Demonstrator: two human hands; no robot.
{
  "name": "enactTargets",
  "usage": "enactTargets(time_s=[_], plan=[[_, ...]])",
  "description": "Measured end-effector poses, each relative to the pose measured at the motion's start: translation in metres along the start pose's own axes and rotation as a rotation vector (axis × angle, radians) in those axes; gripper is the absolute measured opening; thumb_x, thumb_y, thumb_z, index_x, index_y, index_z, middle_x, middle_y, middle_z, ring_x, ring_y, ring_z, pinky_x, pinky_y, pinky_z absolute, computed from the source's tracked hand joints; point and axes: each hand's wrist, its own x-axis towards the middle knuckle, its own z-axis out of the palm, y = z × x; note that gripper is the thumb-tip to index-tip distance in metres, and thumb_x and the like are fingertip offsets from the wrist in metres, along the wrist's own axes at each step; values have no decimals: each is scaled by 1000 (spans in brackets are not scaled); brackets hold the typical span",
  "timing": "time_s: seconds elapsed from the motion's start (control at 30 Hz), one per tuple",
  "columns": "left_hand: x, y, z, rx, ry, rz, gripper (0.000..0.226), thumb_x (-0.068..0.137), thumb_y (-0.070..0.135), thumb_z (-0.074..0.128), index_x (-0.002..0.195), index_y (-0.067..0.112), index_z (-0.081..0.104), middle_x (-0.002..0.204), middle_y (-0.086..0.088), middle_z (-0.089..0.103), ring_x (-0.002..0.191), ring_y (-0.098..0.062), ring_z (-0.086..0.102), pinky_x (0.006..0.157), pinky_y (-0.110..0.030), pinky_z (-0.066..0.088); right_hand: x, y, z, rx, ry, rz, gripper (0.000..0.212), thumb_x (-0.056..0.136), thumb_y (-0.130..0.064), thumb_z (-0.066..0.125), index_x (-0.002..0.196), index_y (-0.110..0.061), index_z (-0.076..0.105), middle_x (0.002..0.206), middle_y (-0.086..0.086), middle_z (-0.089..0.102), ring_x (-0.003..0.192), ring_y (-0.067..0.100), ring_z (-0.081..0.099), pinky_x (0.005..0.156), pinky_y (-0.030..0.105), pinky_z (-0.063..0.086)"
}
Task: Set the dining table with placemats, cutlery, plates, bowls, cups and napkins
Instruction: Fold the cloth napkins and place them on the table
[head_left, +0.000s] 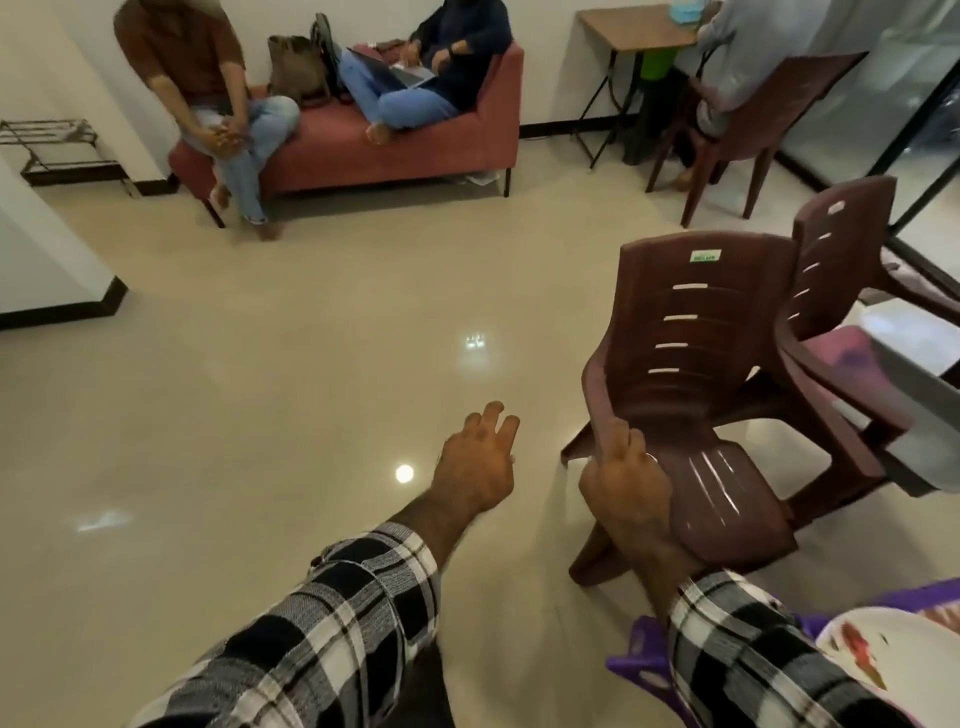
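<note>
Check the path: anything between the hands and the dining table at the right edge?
Yes. A maroon plastic chair stands directly ahead of the right hand, a second chair behind it against the table. The left hand hangs over bare floor, empty.

Brown plastic chairs, red sofa — perhaps a laptop there.

I note the floor is glossy tile, mirroring ceiling lights. The near chair at right is smooth moulded plastic with a sheen on its seat. My sleeves are woven checked cloth, matt. The far sofa looks matt fabric. The far-right side table has a wood-look top on thin dark metal legs. The near-right plate appears glossy.
</note>
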Motion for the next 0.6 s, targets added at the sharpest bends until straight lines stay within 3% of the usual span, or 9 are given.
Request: enactTargets(time_s=[0.17,0.33,0.5,0.6], plan=[[130,-53,-5,6,-64,71,59,102,37,59,154,21,36,167,-6,23,138,-29,41,94,-45,57,114,-27,30,-133,-76,70,57,85,-31,49,138,-10,48,116,7,50,85,27,63,64,37,54],[247,-97,-31,77,-145,207,72,101,50,59,160,21,29,172,-8,16,144,-31,36,105,-46,48,202,-69,25,-161,-41,143,54,76,-25,63,128,-12,54,109,10,54,90,32,60,73,42,51],[375,-111,-43,98,-178,305,89,100,58,56,168,19,14,176,-9,4,156,-32,18,121,-51,32,308,-89,36,-137,-47,134,68,74,-26,66,140,-15,51,127,10,55,110,33,55,88,47,48],[454,-114,-40,124,-188,337,92,101,57,55,169,17,8,177,-9,-2,160,-32,11,126,-52,26,384,-92,48,-118,-54,123,66,77,-26,64,141,-13,52,135,11,54,117,33,55,92,46,47]])
